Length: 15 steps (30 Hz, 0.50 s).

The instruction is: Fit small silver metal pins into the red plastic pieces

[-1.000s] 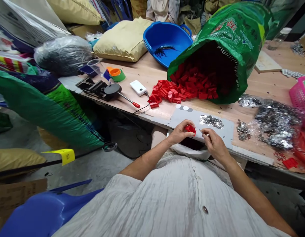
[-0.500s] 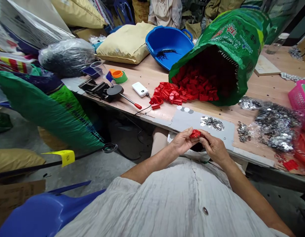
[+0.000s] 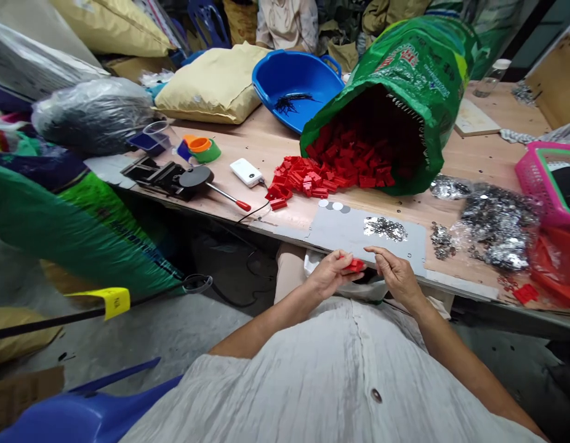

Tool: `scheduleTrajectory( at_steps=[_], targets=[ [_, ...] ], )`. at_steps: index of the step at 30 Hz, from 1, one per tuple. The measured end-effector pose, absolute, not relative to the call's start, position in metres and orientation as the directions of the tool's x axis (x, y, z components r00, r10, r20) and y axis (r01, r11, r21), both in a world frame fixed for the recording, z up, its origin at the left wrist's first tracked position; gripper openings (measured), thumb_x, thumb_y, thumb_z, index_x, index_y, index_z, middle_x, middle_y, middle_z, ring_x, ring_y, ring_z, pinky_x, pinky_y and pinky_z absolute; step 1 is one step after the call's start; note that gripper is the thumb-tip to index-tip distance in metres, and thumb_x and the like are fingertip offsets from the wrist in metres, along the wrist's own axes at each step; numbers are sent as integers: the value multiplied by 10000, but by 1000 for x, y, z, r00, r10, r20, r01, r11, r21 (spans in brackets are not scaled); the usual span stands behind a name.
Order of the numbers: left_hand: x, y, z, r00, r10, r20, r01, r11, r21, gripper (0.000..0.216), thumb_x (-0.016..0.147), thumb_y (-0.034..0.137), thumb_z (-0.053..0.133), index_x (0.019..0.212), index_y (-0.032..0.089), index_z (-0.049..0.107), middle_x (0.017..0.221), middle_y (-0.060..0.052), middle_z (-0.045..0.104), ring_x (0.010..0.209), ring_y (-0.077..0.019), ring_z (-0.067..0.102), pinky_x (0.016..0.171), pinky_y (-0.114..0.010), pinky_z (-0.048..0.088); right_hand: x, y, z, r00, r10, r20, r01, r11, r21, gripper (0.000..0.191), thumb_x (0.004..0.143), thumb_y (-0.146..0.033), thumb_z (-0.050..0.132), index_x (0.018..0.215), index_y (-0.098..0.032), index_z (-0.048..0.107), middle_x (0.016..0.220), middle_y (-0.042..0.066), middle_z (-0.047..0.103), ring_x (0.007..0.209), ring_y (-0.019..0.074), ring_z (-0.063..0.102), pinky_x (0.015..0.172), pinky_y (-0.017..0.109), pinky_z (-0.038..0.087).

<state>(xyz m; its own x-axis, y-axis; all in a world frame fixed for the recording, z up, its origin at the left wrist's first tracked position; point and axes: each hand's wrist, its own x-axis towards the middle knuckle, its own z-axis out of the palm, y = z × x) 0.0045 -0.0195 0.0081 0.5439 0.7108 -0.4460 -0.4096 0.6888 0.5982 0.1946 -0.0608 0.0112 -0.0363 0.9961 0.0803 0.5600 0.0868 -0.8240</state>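
Observation:
Over my lap at the table's front edge, my left hand (image 3: 331, 272) is closed around a small red plastic piece (image 3: 356, 265), whose right end sticks out from the fingers. My right hand (image 3: 398, 275) is a short way to the right, apart from that piece. Its index finger stretches left, the thumb lies below it, and the other fingers curl in; I see nothing held there. Just beyond the hands lies a grey mat (image 3: 333, 229) bearing a pile of small shiny metal parts (image 3: 385, 228). Similar red pieces (image 3: 298, 175) spill from a large green sack (image 3: 407, 71) behind the mat.
A black clamp-like device with a red-tipped lever (image 3: 197, 176) and a white power bank (image 3: 246, 172) stand left. Behind are a blue basin (image 3: 289, 71) and a beige sack (image 3: 215, 83). Bagged metal parts (image 3: 497, 224) and a pink basket (image 3: 538, 191) stand right. A person (image 3: 287, 24) is across the table.
My right hand has come away from the red piece, which both hands touched before. The left hand keeps it, slightly lower. The whole view has shifted a little to the right.

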Motion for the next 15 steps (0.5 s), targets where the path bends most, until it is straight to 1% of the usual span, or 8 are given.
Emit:
scheduleTrajectory(
  at_steps=[2,4,6,8,10,12,13,15],
  targets=[
    [-2,-20,0,487,714,-503,-294,676,676,383,687,357,834,794,149,531,844,-40,675,865,-185,688,801,-327,548,203,-64,7,4,998,63,587,49,-808,428,1002,-468,358,1221,-246,651,623,-24,577,583,143,561,607,258,427],
    [-6,-20,-11,450,717,-532,-198,661,723,432,649,384,854,839,150,546,871,-37,662,850,-162,666,800,-311,532,216,-66,2,67,996,61,632,5,-775,410,988,-476,393,1192,-245,662,681,-10,635,618,154,591,621,264,430],
    [-8,-18,-21,421,727,-542,-106,633,767,474,621,391,864,905,151,569,885,-27,647,819,-138,634,812,-308,516,232,-67,-2,156,982,106,694,-33,-719,370,968,-463,439,1143,-241,677,808,20,699,709,177,633,672,279,447],
    [-10,-16,-30,392,739,-548,-6,598,802,491,626,403,850,953,153,583,869,-16,634,800,-130,607,821,-305,497,254,-67,-5,247,952,181,755,-73,-651,321,947,-428,479,1089,-229,687,945,52,719,815,202,652,737,299,458],
    [-11,-15,-36,376,750,-545,97,553,828,487,653,422,821,995,155,598,863,-16,631,827,-145,600,844,-312,480,278,-66,-8,329,912,244,810,-139,-570,282,925,-385,503,1052,-216,690,1001,74,709,866,222,645,759,318,456],
    [-12,-15,-41,387,753,-531,176,505,845,523,675,427,797,1080,161,602,909,-32,650,899,-178,607,888,-336,469,301,-64,-9,393,874,287,859,-237,-453,262,908,-357,512,1025,-213,697,1014,89,696,885,241,627,744,333,445],
    [-13,-16,-43,401,750,-526,200,489,849,563,681,425,792,1139,164,592,959,-47,663,950,-199,612,919,-354,463,311,-64,-9,411,863,293,874,-282,-396,256,904,-349,512,1009,-213,702,1006,94,690,877,245,617,731,338,437],
    [-15,-17,-45,419,737,-530,224,482,847,657,679,412,797,1244,177,558,1112,-90,668,1083,-250,606,989,-401,442,326,-62,-8,396,875,278,899,-308,-313,254,907,-336,500,977,-211,710,974,98,680,867,248,600,719,343,424]
  ],
)
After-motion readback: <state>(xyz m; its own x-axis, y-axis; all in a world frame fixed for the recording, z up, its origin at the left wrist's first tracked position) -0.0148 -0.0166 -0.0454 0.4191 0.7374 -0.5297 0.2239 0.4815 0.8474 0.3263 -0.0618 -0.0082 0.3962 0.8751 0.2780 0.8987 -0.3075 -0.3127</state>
